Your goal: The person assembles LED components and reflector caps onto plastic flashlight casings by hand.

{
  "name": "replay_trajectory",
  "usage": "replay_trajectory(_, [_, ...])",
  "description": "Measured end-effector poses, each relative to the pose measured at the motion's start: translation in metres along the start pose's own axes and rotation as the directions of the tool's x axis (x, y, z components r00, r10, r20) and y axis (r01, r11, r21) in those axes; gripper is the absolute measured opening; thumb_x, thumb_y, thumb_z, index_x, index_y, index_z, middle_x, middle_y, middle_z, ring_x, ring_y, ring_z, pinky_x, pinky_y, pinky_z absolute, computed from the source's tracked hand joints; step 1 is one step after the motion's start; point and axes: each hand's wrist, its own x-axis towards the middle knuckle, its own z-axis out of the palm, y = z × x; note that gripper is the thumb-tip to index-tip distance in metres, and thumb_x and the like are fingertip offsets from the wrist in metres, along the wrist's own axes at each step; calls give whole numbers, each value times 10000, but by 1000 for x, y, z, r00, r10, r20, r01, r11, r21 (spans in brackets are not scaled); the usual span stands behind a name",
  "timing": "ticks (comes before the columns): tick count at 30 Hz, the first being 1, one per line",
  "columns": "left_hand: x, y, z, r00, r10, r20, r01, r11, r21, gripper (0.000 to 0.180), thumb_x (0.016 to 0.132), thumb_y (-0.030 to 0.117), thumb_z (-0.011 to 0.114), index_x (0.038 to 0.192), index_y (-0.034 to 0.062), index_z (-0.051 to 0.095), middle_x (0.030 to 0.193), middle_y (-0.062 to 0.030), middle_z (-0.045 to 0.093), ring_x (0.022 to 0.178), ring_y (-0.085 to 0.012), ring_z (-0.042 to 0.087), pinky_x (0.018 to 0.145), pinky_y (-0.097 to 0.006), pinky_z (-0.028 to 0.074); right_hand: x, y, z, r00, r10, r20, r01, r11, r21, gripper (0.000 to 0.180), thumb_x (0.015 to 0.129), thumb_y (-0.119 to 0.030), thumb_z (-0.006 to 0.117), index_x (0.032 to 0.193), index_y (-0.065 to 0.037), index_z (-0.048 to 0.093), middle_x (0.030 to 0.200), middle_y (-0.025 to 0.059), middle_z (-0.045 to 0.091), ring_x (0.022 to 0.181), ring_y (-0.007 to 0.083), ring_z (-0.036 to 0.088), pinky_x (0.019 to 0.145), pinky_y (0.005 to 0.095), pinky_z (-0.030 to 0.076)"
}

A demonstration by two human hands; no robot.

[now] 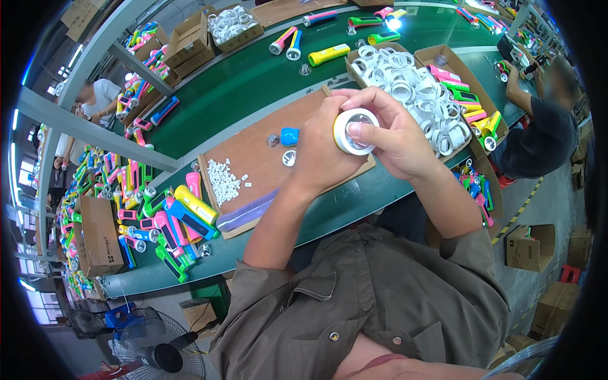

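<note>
- Apparently for reach, flashlights [187, 216] lie heaped beside the tray's [253, 155] left edge.
- Small white pieces [223, 182] sit at that edge, its rim likely containing them.
- Left hand [319, 147] wraps one held flashlight [342, 135] above the tray's right end, seemingly steadying it; right hand [400, 138] grips its head, thumb across the face.
- White rings [396, 85] lie boxed beyond the right edge.

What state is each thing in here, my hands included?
Held flashlight: white-rimmed head facing the camera
Left hand: closed around the flashlight
Right hand: gripping the flashlight's head, thumb over its front
White rings: loose, heaped
Small white parts: loose, piled on the wooden tray
Left-side flashlights: jumbled together
Floor carton: open
Fan: can't tell whether it's running
</note>
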Motion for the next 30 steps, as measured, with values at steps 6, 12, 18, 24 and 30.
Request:
replay_trajectory(6, [-5, -3, -1, 988, -89, 127, 109, 981, -162, 497, 578, 86, 824, 1023, 29, 608, 915, -92, 676, 809, -216, 672, 713, -322, 538, 1, -10, -3, 990, 97, 98, -89, 992, -87, 398, 914, -186, 643, 1277, -45, 566, 1522, 156, 336, 1299, 204, 455, 1062, 336, 387])
replay_trajectory(12, [-3, 0, 2, 991, -97, 93, 116, 968, -222, 429, 622, 94, 814, 993, 26, 611, 907, -129, 669, 826, -274, 677, 705, -363, 531, -4, 6, 6, 1000, 5, 23, -3, 995, -97, 357, 933, -178, 614, 1262, -43, 575, 1463, 122, 404, 1276, 191, 466, 1053, 327, 387])
replay_trajectory(18, [-7, 0, 16, 994, -58, -93, 48, 993, -110, 443, 615, 85, 823, 998, 23, 609, 913, -123, 656, 842, -265, 668, 712, -358, 526, 0, 8, 9, 998, -59, -24, 51, 967, -250, 295, 953, -192, 585, 1213, -53, 593, 1394, 117, 461, 1254, 194, 469, 1052, 337, 376])
replay_trajectory(24, [-8, -3, 8, 999, 37, 18, -38, 998, 48, 514, 652, 138, 822, 1114, 51, 616, 1003, -104, 669, 892, -225, 663, 784, -328, 531, 1, 13, 7, 999, -11, 31, 15, 992, -127, 282, 948, -225, 597, 1181, -66, 600, 1379, 128, 478, 1277, 213, 451, 1060, 357, 354])
replay_trajectory(30, [-22, -19, -3, 985, -119, 128, 150, 950, -273, 506, 631, 115, 827, 1091, 50, 627, 1007, -87, 653, 889, -194, 643, 779, -307, 517, -1, 15, 19, 988, -154, 5, 150, 953, -265, 253, 932, -211, 631, 1153, -89, 612, 1347, 120, 462, 1234, 185, 460, 1021, 337, 375])
